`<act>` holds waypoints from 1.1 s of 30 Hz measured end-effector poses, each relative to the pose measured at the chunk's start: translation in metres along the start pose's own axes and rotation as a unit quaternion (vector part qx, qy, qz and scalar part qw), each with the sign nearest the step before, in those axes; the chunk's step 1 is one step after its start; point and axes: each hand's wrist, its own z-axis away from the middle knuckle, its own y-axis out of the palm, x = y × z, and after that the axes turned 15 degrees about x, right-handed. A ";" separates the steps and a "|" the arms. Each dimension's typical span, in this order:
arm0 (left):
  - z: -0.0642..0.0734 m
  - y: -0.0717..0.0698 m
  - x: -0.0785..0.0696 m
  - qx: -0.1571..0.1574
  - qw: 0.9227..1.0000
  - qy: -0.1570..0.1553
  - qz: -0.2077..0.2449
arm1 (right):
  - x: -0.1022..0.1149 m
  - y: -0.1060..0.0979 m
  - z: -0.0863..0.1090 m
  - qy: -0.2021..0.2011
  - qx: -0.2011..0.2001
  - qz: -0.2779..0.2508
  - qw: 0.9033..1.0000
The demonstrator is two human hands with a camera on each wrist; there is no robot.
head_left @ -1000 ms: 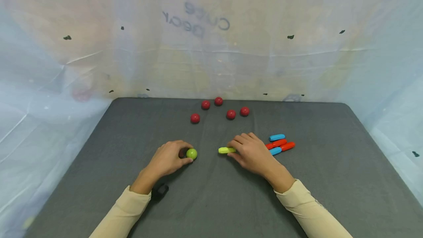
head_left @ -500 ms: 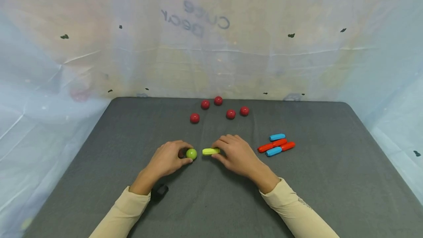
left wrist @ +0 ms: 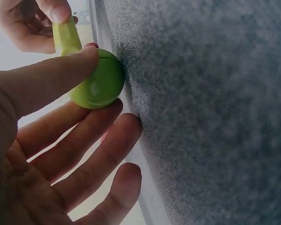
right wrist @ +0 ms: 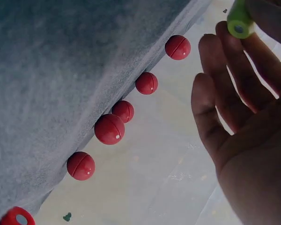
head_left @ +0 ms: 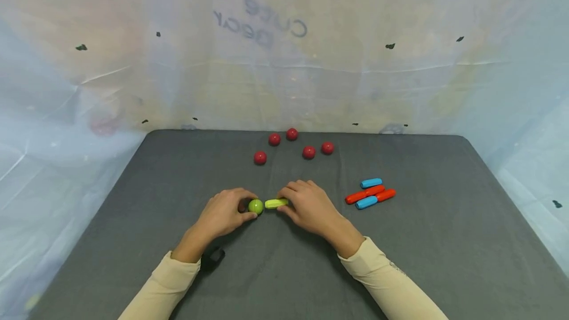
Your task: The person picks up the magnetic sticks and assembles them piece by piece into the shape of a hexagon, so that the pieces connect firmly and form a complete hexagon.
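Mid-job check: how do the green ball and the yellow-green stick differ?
The green ball is round with a seam; the yellow-green stick is long and narrow, with a hole in one end. The left hand holds the ball, the right hand the stick. The stick looks yellower than the ball. Both are gripped between thumb and fingers.

The head view has soft, even light and faint shadows on the surface; both wrist views look dimmer, with the surface blurred

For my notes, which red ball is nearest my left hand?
The leftmost red ball in the head view; the other four sit farther right and farther back.
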 end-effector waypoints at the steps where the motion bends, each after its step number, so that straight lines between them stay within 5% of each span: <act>1: 0.000 0.000 0.000 0.000 1.000 0.000 -0.002 | 0.000 0.001 0.000 0.001 0.002 0.001 1.000; 22: 0.003 0.004 -0.009 0.010 1.000 0.017 -0.015 | 0.000 0.008 0.002 0.014 0.065 0.006 0.998; 33: -0.001 0.010 -0.018 0.022 0.998 0.056 -0.029 | 0.004 0.007 0.000 -0.010 0.049 0.001 0.999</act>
